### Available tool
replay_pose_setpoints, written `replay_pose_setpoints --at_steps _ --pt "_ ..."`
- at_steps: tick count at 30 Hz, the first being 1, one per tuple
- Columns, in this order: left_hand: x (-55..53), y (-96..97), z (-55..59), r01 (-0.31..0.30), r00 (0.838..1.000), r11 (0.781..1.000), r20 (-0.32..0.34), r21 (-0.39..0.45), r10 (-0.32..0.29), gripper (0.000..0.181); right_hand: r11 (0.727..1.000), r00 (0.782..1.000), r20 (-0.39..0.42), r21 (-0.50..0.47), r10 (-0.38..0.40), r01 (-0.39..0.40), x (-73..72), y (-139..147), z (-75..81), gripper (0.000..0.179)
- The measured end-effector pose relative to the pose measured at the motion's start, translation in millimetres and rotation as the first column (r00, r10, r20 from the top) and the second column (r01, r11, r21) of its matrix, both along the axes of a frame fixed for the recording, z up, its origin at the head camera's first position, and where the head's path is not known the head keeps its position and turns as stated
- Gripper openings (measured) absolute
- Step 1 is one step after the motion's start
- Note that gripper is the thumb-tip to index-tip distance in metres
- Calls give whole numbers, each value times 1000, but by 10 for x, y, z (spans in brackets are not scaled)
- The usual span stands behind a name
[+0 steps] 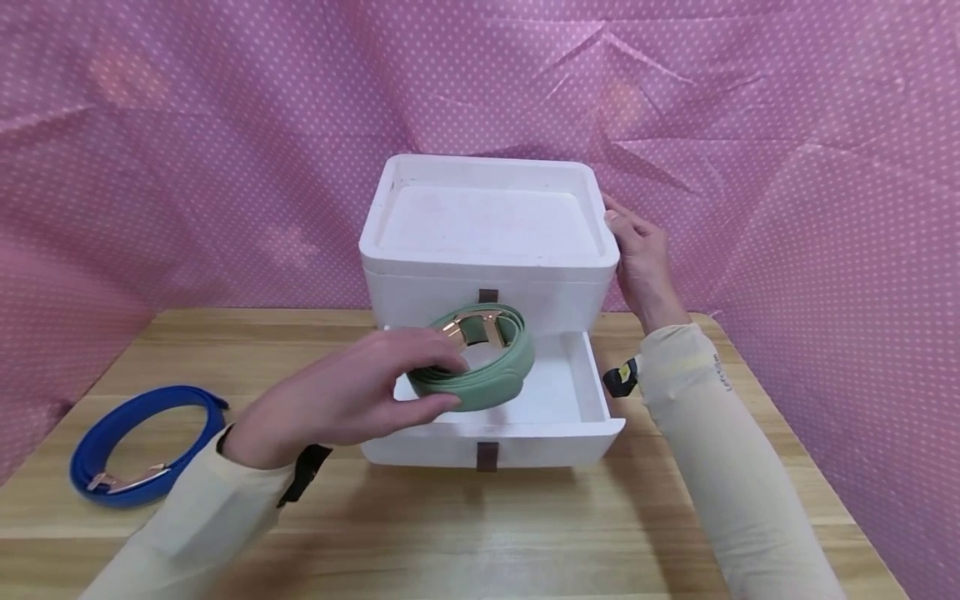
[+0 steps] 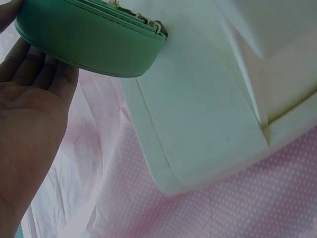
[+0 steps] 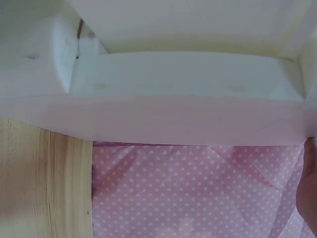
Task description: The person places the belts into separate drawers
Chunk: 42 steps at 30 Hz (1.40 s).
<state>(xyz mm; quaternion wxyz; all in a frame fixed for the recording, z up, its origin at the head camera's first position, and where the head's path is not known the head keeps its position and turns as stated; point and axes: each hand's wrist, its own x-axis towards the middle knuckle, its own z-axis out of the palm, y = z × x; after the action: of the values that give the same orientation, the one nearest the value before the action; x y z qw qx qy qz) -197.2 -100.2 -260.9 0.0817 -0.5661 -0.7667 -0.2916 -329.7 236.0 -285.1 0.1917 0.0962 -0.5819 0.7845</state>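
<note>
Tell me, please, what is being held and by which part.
The left hand pinches the coiled green belt by the side nearest the wrist. The right hand touches the white drawer unit; whether it grips is unclear.

Pink dotted cloth [image 1: 247, 125] hangs creased; a wood-grain tabletop [image 1: 480, 542] lies before it.

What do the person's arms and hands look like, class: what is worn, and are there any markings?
The left hand and right hand are gloveless. Pale cream sleeves cover both forearms; the right one bears small dark lettering. A black attachment shows at each wrist, the right one with a yellow-green patch.
</note>
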Motion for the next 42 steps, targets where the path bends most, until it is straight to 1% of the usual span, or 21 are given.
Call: replay_pose_setpoints --at_steps 4,6,8,10,15,21,24,29,31,33,37,42 --pt "-28 81 -32 65 997 998 38 4 -65 16 1000 1000 -4 -2 2 -2 -2 -6 0 32" --pt "-36 112 -64 86 995 996 43 16 -86 15 1000 1000 -11 -1 2 -2 -6 -7 -3 33" --pt "-43 135 -102 86 996 996 34 24 -87 14 1000 1000 -17 4 3 -3 -8 -6 -7 34" --pt "-51 158 -132 84 996 996 41 22 -85 13 1000 1000 -17 12 -4 4 -8 -6 -11 34" --pt "-78 214 -205 70 995 997 76 -22 -68 10 1000 1000 1 13 -16 16 1 -5 -21 34" --pt "-100 270 -310 9 997 996 72 -89 -2 17 999 1000 7 20 -25 25 9 -7 -32 33" --pt "-118 285 -363 -33 997 992 71 -118 42 20 1000 1000 5 15 -22 22 2 -8 -35 33" --pt "-175 276 -438 -130 990 978 37 -165 138 22 1000 1000 5 5 -8 8 -16 -19 -36 33" --pt "-206 265 -465 -159 986 971 22 -180 166 22 1000 1000 2 2 -2 2 -21 -21 -33 33" --pt "-233 264 -486 -175 983 966 20 -192 182 23 1000 1000 -3 2 3 -3 -25 -17 -26 33" --pt "-277 296 -511 -193 978 957 38 -217 206 25 1000 1000 -8 7 4 -4 -28 6 -15 33" --pt "-314 363 -513 -229 966 940 59 -252 251 25 1000 1000 12 16 -1 0 -24 18 -4 35"
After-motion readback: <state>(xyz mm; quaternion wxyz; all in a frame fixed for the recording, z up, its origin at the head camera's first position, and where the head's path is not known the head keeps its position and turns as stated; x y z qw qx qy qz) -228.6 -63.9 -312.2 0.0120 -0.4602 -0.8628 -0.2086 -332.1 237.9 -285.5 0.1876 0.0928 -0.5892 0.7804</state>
